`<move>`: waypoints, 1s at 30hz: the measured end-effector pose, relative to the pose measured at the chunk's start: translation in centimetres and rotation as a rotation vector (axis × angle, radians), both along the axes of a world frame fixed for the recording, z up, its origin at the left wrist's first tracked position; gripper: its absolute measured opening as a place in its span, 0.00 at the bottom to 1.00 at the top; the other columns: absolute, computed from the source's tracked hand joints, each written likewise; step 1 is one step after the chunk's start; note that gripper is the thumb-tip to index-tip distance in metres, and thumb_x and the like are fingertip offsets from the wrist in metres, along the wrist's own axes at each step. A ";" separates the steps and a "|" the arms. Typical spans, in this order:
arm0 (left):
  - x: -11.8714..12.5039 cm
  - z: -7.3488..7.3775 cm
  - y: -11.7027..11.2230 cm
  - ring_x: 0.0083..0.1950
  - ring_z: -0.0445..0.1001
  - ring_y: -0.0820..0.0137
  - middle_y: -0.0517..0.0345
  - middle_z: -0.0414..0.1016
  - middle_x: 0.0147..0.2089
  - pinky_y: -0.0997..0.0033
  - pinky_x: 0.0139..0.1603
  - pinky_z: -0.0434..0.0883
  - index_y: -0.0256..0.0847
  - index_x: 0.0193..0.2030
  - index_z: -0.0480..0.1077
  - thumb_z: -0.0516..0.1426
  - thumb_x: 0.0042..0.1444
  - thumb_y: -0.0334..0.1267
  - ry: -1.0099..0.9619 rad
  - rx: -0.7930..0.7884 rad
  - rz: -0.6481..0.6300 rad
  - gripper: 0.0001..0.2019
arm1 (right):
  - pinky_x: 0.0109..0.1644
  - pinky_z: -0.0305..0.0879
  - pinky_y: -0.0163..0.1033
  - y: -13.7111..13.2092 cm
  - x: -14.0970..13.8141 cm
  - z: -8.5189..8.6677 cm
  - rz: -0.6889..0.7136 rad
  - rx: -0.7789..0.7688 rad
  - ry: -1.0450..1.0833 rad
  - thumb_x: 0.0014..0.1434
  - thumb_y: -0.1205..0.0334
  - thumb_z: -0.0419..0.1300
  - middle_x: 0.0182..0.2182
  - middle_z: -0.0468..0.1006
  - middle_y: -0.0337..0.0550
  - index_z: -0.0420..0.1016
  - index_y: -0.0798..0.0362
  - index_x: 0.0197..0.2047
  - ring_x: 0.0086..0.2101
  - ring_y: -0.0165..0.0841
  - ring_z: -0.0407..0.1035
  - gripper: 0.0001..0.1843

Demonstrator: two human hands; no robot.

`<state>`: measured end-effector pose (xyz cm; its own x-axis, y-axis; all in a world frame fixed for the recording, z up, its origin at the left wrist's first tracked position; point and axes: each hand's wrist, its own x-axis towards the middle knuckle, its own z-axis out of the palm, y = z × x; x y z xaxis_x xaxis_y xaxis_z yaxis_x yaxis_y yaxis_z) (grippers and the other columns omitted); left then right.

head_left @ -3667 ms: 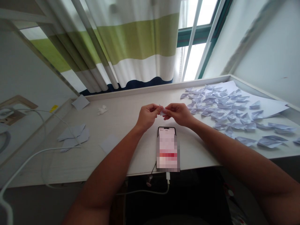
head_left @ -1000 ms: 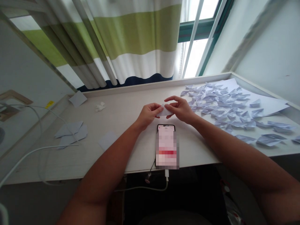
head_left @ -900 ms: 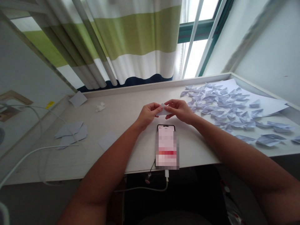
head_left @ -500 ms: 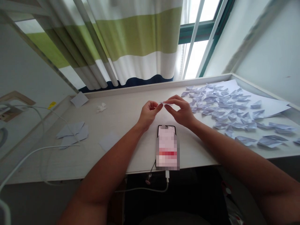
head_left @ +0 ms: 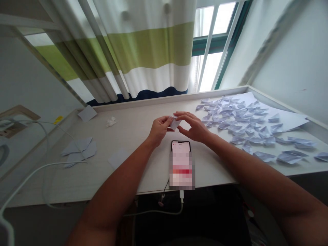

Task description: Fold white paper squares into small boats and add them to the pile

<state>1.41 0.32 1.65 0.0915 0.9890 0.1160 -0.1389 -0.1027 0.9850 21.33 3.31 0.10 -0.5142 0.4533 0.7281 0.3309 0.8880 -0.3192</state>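
Note:
Over the middle of the white desk [head_left: 133,130], my left hand [head_left: 159,129] and my right hand [head_left: 192,125] meet around a small folded piece of white paper [head_left: 174,123]. The left thumb and fingers pinch its left edge. Fingers of the right hand curl over its right side, the forefinger stretched across the top. A phone [head_left: 181,164] lies flat on the desk just below both hands, with a cable plugged into its near end.
Several small folded paper shapes [head_left: 238,128] cover the right half of the desk on larger white sheets [head_left: 289,118]. Loose paper squares [head_left: 79,150] and a crumpled scrap [head_left: 111,121] lie at the left. White cables [head_left: 43,167] trail over the left edge. Striped curtains [head_left: 143,51] hang behind.
The paper piece was held flat and high between fingertips half a second ago; now it sits lower and turned, with the right hand curled over it. My view has shifted slightly.

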 end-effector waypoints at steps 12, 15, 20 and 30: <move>-0.4 -0.2 0.2 0.31 0.84 0.67 0.51 0.84 0.35 0.73 0.27 0.74 0.37 0.40 0.79 0.65 0.66 0.46 0.119 -0.028 -0.008 0.13 | 0.53 0.81 0.56 0.3 0.1 -0.1 0.018 -0.046 -0.016 0.68 0.64 0.64 0.54 0.85 0.51 0.83 0.45 0.59 0.52 0.48 0.79 0.18; -0.5 -0.5 0.5 0.31 0.83 0.67 0.51 0.84 0.34 0.74 0.25 0.69 0.37 0.39 0.80 0.68 0.64 0.52 0.124 0.027 0.011 0.17 | 0.55 0.80 0.57 0.3 0.1 -0.3 0.026 -0.074 -0.011 0.68 0.65 0.65 0.54 0.84 0.50 0.82 0.44 0.63 0.53 0.48 0.78 0.22; -1.0 -0.5 0.8 0.31 0.81 0.68 0.50 0.84 0.32 0.73 0.26 0.69 0.37 0.37 0.81 0.71 0.60 0.57 0.143 0.075 0.018 0.21 | 0.57 0.81 0.55 0.4 0.3 -0.4 0.068 -0.108 0.033 0.70 0.61 0.68 0.54 0.83 0.48 0.87 0.40 0.57 0.52 0.46 0.79 0.14; -1.1 -0.5 0.8 0.33 0.80 0.69 0.52 0.86 0.36 0.68 0.36 0.76 0.38 0.44 0.83 0.74 0.56 0.51 0.088 0.083 0.004 0.19 | 0.57 0.80 0.56 0.5 0.7 -0.4 0.080 -0.234 0.048 0.70 0.55 0.70 0.52 0.85 0.45 0.90 0.40 0.46 0.51 0.45 0.81 0.05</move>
<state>0.27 1.11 1.12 0.1010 0.9767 0.1896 -0.0514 -0.1852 0.9814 21.98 3.85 -0.28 -0.5225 0.5720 0.6323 0.2424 0.8106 -0.5330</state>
